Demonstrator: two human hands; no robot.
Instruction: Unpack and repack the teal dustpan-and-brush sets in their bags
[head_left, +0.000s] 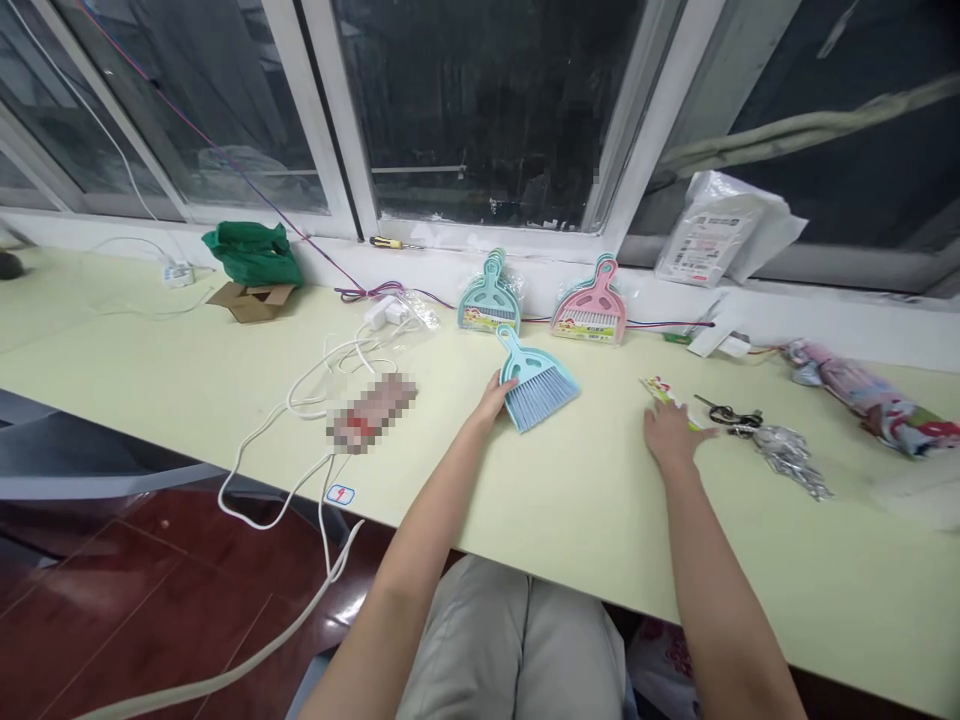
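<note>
My left hand point(493, 398) grips the left edge of a light-blue dustpan point(538, 358) with a small brush point(541, 398) nested in it. The brush's grey-blue bristles point toward me and the handle points away. Further right, my right hand point(670, 432) lies on the table over a printed cardboard label point(658, 388), its thumb spread out to the right. The fingers cover part of the label. Just right of that hand are some black twist ties point(729, 416) and a crumpled bundle of clear plastic point(792, 458).
Packed green dustpan sets point(490, 292) and pink ones point(594, 300) lean against the wall. To the left lie white cables point(289, 400), a pixelated phone-like object point(371, 412), a small carton point(251, 302) and green cloth point(251, 252). A patterned folded umbrella-like bundle point(870, 395) lies right.
</note>
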